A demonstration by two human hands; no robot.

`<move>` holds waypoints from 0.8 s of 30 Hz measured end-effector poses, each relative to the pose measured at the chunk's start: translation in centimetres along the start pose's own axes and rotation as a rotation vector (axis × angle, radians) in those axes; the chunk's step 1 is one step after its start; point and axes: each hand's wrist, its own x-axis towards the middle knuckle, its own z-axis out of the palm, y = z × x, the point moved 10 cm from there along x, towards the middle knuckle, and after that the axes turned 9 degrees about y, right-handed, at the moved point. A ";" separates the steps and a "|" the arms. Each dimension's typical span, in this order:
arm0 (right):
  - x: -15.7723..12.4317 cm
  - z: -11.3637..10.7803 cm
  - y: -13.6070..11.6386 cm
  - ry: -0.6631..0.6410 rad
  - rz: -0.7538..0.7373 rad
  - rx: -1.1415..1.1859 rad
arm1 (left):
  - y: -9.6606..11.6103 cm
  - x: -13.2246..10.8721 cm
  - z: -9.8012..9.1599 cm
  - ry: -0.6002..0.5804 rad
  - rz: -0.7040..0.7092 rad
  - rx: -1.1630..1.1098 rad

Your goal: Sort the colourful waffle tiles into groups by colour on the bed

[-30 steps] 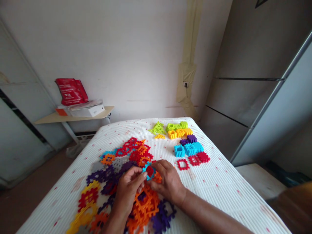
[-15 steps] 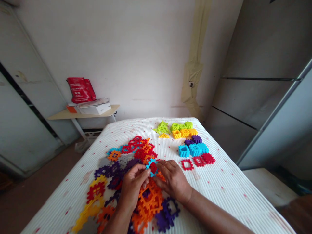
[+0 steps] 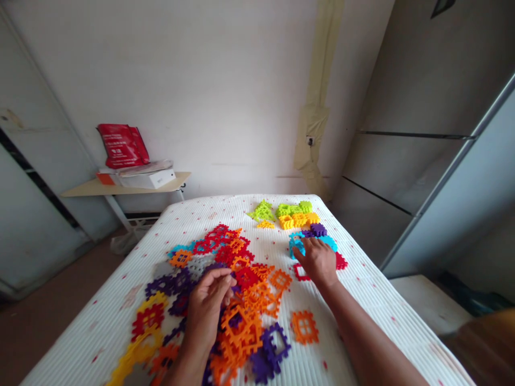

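Observation:
My left hand (image 3: 209,303) hovers over the mixed pile, fingers curled together; whether a piece is between them is hidden. Further right, my right hand (image 3: 317,260) reaches to the blue stacks (image 3: 328,243), its fingertips on a blue piece (image 3: 296,244) at their left end. Under and beside that hand lie a red square frame (image 3: 301,272) and a red stack (image 3: 341,261). Orange pieces (image 3: 241,332) and purple pieces (image 3: 173,283) make up much of the pile. A lone orange window piece (image 3: 304,327) lies to its right.
Green stacks (image 3: 294,209), yellow stacks (image 3: 298,220), a purple stack (image 3: 318,229) and green triangles (image 3: 263,210) stand toward the back of the white-covered table (image 3: 386,332). A side table (image 3: 96,187) holds a red bag (image 3: 123,146) and boxes. A grey cabinet (image 3: 402,161) rises at right.
My right hand has moved from the pile to the blue stacks, and the blue frame that was between my hands has left the pile. The view has shifted slightly.

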 end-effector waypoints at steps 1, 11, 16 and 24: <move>-0.1 0.2 0.1 -0.017 0.008 -0.019 | 0.0 0.0 0.0 -0.002 0.000 0.004; -0.4 1.6 0.0 -0.093 0.019 -0.072 | -0.3 0.2 -0.1 -0.005 0.011 0.008; -0.3 1.6 -0.2 -0.090 0.010 -0.070 | -0.2 0.1 0.0 -0.004 0.014 0.017; -0.4 2.0 -0.5 -0.104 0.001 -0.077 | 0.1 0.0 0.0 0.004 0.017 0.025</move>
